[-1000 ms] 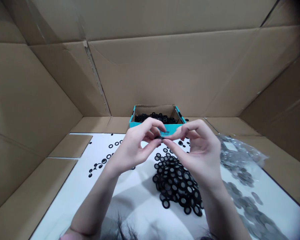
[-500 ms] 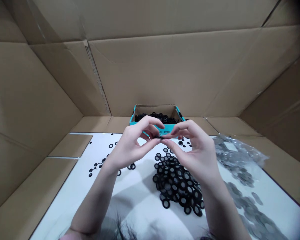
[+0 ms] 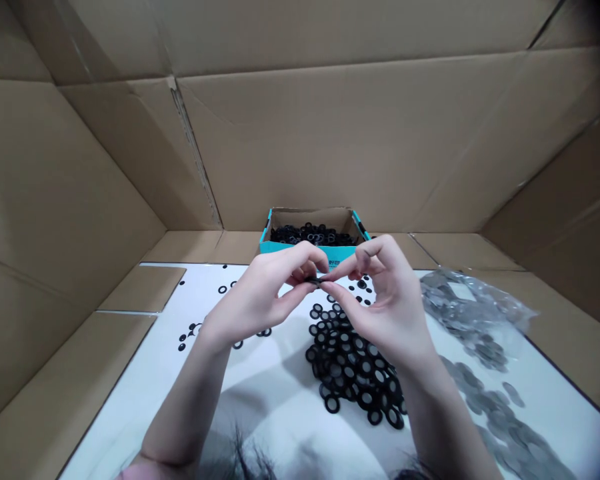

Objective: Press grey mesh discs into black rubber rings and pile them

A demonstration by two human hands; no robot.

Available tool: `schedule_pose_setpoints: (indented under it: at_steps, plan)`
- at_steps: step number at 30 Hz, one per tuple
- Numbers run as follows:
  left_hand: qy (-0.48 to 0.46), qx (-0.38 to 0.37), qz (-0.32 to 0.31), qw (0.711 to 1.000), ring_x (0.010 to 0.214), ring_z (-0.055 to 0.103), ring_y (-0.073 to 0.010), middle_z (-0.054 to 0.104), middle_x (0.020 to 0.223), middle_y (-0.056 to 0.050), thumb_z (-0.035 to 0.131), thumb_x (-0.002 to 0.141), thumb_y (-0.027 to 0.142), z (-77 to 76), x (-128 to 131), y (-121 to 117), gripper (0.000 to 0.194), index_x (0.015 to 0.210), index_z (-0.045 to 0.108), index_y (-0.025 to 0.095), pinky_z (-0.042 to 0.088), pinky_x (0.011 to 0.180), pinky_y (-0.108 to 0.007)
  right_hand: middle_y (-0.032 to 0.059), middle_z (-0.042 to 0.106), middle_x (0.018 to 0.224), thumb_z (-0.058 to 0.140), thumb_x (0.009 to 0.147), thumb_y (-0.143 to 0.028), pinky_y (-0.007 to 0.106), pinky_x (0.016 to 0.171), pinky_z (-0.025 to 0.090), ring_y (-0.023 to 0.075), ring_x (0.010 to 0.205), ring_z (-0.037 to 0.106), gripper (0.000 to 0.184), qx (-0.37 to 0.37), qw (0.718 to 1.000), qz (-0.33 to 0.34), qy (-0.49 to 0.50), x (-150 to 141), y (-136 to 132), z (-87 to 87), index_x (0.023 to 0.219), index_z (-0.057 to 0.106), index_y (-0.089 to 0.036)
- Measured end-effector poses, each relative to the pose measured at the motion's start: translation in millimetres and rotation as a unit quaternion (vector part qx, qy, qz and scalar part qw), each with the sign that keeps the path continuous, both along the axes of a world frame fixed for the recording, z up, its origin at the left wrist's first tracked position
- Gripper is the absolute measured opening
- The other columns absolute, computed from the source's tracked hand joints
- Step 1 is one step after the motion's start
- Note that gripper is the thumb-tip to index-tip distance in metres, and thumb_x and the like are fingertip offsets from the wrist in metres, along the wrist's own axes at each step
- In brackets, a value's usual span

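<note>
Between the fingertips of both hands is a small black ring (image 3: 314,281), seen nearly edge-on, so its centre is hidden. My left hand (image 3: 275,283) pinches it from the left with thumb and fingers. From the other side my right hand (image 3: 383,290) grips its edge between thumb and index finger. Just below and to the right lies a heap of black rings with grey mesh-like centres (image 3: 353,370) on the white table. Beyond the hands stands a turquoise-edged cardboard box (image 3: 305,249) holding many black rings.
Loose black rings and small black discs (image 3: 182,338) are scattered on the left of the white table (image 3: 275,407). On the right are a clear plastic bag (image 3: 473,300) and a spread of thin grey discs (image 3: 517,427). Cardboard walls (image 3: 330,140) enclose the table.
Both hands have dipped slightly, still holding the black ring between them. The right index finger is more bent and the left fingers have closed in nearer the ring.
</note>
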State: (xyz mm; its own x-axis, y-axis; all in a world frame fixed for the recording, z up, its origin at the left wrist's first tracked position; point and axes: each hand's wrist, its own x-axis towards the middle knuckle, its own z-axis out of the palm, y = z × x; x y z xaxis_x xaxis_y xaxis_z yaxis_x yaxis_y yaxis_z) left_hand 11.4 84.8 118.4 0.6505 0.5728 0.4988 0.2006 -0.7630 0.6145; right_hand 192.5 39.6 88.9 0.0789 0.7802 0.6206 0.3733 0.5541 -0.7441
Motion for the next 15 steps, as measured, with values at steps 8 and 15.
schedule_pose_setpoints:
  at_steps: [8,15]
  plan:
    - [-0.086,-0.014,-0.003,0.996,0.077,0.064,-0.0061,0.064,0.087,0.003,0.061,0.089,0.005,-0.3,3,4,0.022,0.105,0.055,0.019,0.056,0.076,-0.015,-0.0030,0.067,0.079,0.068,0.086,-0.018,0.036,0.072,0.044,0.0177,0.075,0.059,0.028,0.003,0.999,-0.024,-0.020,0,-1,1.9,0.088,0.042,-0.027]
    - [-0.078,-0.034,-0.021,0.996,0.085,0.065,-0.0079,0.062,0.099,0.000,0.053,0.093,0.004,-7.8,9,4,0.023,0.107,0.050,0.022,0.056,0.075,-0.018,-0.0030,0.057,0.082,0.065,0.087,-0.017,0.035,0.071,0.043,0.0168,0.076,0.056,0.027,-0.008,1.000,0.007,0.008,1,2,0.9,0.091,0.041,-0.027]
